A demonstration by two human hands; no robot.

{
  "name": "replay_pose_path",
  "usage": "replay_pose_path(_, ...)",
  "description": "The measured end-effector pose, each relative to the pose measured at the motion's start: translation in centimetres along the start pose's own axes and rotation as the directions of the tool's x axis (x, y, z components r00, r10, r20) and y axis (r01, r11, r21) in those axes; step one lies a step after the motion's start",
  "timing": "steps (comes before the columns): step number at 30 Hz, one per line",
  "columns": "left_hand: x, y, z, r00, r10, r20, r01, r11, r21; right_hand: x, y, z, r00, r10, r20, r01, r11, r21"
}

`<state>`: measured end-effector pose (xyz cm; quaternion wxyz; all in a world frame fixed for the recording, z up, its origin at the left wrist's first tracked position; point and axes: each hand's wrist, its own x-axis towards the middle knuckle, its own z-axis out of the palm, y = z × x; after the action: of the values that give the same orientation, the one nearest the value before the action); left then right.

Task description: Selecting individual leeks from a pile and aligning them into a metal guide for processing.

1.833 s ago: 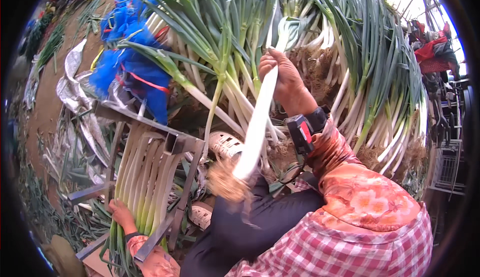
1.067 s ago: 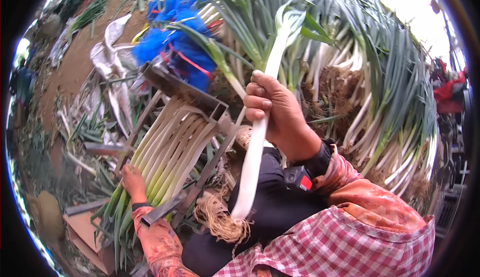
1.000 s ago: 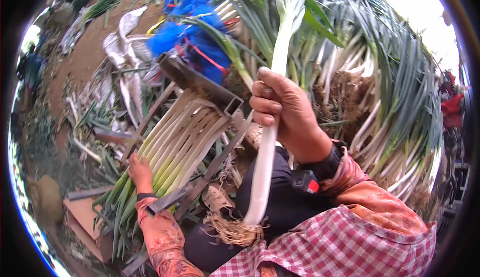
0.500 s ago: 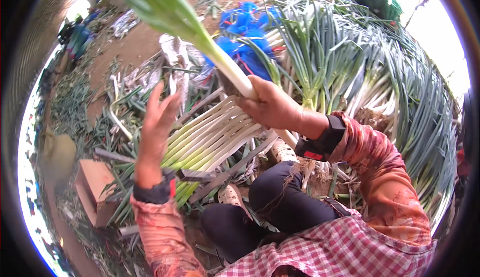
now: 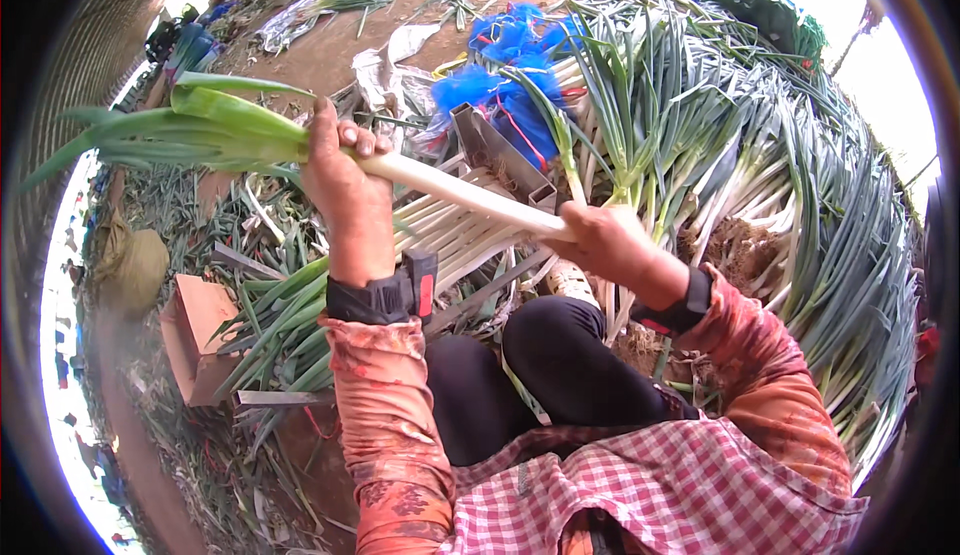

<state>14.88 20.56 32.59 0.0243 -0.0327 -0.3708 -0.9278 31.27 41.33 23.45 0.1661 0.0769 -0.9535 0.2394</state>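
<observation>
A single long leek (image 5: 465, 195) lies across both hands, its green leaves spread to the left and its white shank running right. My left hand (image 5: 345, 170) is closed round it where the green meets the white. Toward the root end, my right hand (image 5: 615, 245) grips the white shank; the roots are hidden behind that hand and wrist. Below the held leek, several leeks (image 5: 455, 240) rest side by side in a metal frame (image 5: 510, 160), white parts to the right and green leaves (image 5: 290, 320) to the left.
A big heap of leeks (image 5: 850, 245) fills the right side, with soil on some roots. Blue netting (image 5: 510, 75) and a white plastic sheet (image 5: 395, 65) lie ahead. At left are a cardboard box (image 5: 195, 345) and scattered leaf trimmings (image 5: 180, 225) on the ground.
My left hand has gone from open and empty to gripping the leek. The leek has swung from steeply slanted to nearly level, leaves now pointing left; my right hand has moved lower and rightward.
</observation>
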Motion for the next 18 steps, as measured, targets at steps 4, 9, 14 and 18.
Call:
replay_pose_path(4,-0.1,-0.1,1.7,1.000,-0.016,0.001,0.016,1.000,-0.012,-4.3,3.0,-2.6,0.990,0.107,0.095,-0.116,0.989,0.097)
replay_pose_path(9,-0.7,0.7,2.6,1.000,0.001,-0.001,-0.001,1.000,0.024,-3.3,0.8,-5.8,0.998,-0.055,0.026,0.052,0.991,0.127)
replay_pose_path(14,-1.5,0.2,3.0,0.997,0.009,-0.074,-0.010,1.000,-0.012,0.0,-3.2,-4.0,0.997,0.034,-0.075,-0.023,0.988,0.151)
replay_pose_path(18,-1.7,1.3,1.4,0.993,0.083,-0.084,-0.085,0.996,-0.020,1.6,-4.1,-2.1,1.000,-0.001,-0.019,0.005,0.981,0.195)
